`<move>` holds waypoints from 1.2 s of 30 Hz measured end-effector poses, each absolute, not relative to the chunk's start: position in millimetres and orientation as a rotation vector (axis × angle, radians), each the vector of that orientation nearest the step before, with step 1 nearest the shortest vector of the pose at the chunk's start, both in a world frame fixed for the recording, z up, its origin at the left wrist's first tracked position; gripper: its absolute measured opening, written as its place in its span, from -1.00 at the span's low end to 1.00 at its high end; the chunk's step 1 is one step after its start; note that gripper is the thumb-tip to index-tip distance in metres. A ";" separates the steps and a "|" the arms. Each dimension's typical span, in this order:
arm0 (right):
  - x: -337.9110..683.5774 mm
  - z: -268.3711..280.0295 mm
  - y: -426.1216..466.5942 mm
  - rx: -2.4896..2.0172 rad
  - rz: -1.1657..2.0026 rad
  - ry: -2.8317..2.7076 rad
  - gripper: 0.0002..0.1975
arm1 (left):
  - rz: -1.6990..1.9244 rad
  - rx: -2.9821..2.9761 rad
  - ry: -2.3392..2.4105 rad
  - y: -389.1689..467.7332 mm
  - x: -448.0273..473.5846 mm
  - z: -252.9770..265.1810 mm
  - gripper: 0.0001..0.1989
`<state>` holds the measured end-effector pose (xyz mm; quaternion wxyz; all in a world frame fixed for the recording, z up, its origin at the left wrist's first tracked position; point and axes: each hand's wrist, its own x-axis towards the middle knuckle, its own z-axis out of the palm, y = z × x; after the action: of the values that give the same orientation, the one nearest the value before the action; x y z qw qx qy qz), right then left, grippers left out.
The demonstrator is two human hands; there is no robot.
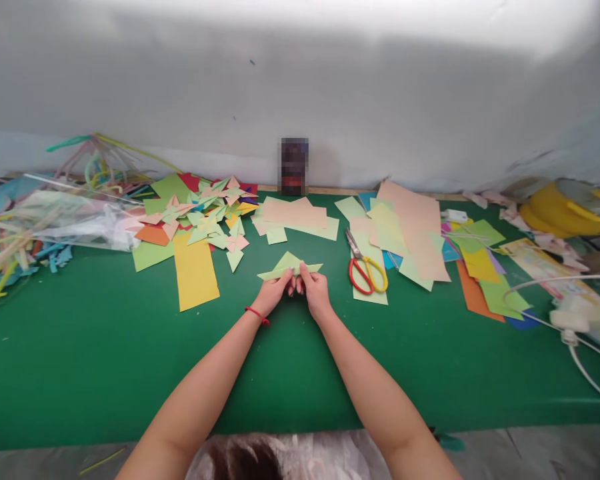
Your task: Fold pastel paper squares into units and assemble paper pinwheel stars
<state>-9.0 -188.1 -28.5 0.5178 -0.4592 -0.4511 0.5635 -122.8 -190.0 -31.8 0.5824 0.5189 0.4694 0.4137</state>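
Both hands meet at the middle of the green table (290,360), holding a piece of light green folded paper (289,261). It has a pointed peak at the top and a long narrow strip with pointed ends along its lower edge. My left hand (276,288) pinches the strip left of its middle; a red cord is around that wrist. My right hand (313,287) pinches it just to the right, thumb on top. The curled fingers underneath are partly hidden. To the right lie scissors (364,267) with red and yellow handles, resting on pale green paper.
A pile of folded paper shapes (215,217) and a yellow sheet (196,270) lie left. Pink sheets (415,227) and coloured papers (480,267) are right. Paper strips and plastic (80,217) fill the far left. A white cable (540,320) and yellow hat-like object (555,208) sit far right.
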 end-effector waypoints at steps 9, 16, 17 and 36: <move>-7.6 -24.5 -187.5 -1.161 1.297 -1.205 -0.40 | 1.009 1.213 1.096 -189.5 -119.4 -27.4 -0.47; -3.4 -35.2 -181.1 -1.236 1.192 -1.204 -0.43 | 1.167 1.058 1.090 -184.1 -118.2 -33.6 -0.52; -3.2 -35.7 -179.8 -1.242 1.175 -1.181 -0.46 | 1.173 1.044 1.084 -183.7 -118.0 -34.3 -0.52; -1.7 -37.3 -172.7 -1.101 1.238 -0.841 -0.68 | 1.215 1.015 1.200 -178.3 -126.5 -29.6 -0.39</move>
<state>-1.7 -172.7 -37.3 0.5989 -0.4746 -0.3625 0.5336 -126.5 -178.3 -29.6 0.5460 0.4280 0.5063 0.5122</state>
